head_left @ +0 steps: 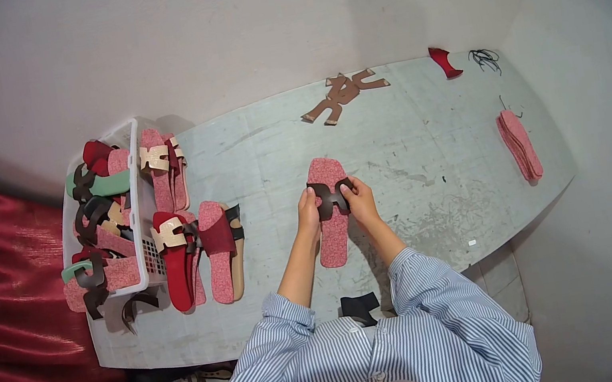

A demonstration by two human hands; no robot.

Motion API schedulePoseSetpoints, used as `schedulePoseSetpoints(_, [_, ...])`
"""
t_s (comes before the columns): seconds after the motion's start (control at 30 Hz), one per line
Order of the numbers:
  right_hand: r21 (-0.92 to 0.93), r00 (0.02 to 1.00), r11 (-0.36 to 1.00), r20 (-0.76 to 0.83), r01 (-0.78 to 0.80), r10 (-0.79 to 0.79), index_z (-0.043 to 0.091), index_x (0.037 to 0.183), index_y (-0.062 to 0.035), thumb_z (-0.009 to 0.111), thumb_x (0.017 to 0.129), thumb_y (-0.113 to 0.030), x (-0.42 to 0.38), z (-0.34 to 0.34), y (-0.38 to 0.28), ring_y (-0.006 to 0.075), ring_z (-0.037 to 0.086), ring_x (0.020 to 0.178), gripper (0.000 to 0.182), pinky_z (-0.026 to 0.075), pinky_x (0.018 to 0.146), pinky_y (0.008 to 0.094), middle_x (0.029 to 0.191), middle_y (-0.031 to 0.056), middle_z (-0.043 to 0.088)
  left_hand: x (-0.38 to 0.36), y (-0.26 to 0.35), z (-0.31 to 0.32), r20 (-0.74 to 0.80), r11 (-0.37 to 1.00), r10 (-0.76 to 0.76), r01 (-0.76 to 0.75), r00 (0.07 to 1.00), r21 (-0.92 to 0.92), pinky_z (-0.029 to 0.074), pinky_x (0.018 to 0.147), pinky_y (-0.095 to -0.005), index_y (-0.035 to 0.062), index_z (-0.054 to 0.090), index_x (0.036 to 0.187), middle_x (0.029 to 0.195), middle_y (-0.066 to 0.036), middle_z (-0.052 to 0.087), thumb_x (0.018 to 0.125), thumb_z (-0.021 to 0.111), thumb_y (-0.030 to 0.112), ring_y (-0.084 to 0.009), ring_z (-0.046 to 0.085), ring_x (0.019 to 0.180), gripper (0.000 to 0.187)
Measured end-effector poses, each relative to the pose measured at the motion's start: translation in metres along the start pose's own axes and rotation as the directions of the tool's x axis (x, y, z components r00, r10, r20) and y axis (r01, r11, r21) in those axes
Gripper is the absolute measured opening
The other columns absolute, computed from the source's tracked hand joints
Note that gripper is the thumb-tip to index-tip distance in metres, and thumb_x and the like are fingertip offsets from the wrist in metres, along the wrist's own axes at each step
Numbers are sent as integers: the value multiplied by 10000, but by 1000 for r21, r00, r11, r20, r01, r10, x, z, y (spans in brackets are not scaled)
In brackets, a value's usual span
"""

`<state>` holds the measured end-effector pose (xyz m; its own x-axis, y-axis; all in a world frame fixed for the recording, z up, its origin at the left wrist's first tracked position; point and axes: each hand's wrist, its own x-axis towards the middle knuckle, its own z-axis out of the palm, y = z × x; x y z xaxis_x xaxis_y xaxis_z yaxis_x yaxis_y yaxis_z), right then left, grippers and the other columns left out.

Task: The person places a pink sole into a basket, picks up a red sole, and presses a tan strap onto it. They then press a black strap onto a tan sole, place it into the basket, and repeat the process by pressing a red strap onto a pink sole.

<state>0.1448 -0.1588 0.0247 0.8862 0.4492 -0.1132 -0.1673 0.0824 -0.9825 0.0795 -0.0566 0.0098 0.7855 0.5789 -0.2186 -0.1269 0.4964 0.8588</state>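
A pink speckled insole [334, 244] lies lengthwise in front of me, with a dark brown cut-out sandal strap [332, 201] across its upper half. My left hand [308, 210] is closed on the strap's left end at the insole's edge. On the opposite side, the fingers of my right hand [360, 200] pinch the strap's right end. The undersides of both strap ends are hidden by the insole and my fingers. Close to my body, a black strap piece [360, 309] lies at the table's front edge.
A white basket [142, 218] at the left is heaped with sandals and straps. Beside it stand several sandals [218, 246]. Brown strap pieces [342, 94], a red piece [446, 62] and dark cords [485, 61] lie at the back. Stacked pink insoles [519, 146] rest at right.
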Motion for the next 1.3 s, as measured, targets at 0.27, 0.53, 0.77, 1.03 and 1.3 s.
schedulePoseSetpoints(0.27, [-43,999,998,1,-44,45,531,1022,8,511,845,-65,-5,9,1,86,530,707,193,446,621,218,833,33,575,-2,-8,-4,-70,999,23,-24,997,-21,424,711,-256,42,539,916,873,-40,549,926,362,246,-124,513,772,270])
schedulePoseSetpoints(0.53, [-68,991,993,-84,96,-101,530,1024,25,514,826,-39,-3,17,9,94,530,722,209,443,630,223,847,43,579,-7,-8,2,-248,985,145,-117,958,124,352,737,-242,77,529,876,829,-5,499,906,390,264,-94,433,789,235])
schedulePoseSetpoints(0.77, [4,998,999,-33,49,-49,529,1038,35,527,818,-43,-5,16,11,111,539,761,232,440,672,230,873,57,584,-9,-6,3,-320,987,148,-118,936,112,353,705,-234,84,510,851,801,13,473,908,383,256,-91,412,755,222])
schedulePoseSetpoints(1.03, [-176,998,983,36,49,-44,560,1009,34,521,806,-33,0,8,5,95,534,720,217,440,658,231,825,40,591,3,-18,-5,-254,920,268,-169,929,354,395,656,-272,63,510,944,741,-36,489,914,332,339,-125,461,697,330])
schedulePoseSetpoints(1.3, [-96,999,995,45,-16,21,533,1033,26,496,821,-11,-6,9,19,94,544,698,219,453,614,223,820,45,585,-6,-10,-11,-229,925,156,-61,961,374,407,638,-286,62,504,981,742,-57,510,915,324,350,-157,488,683,346])
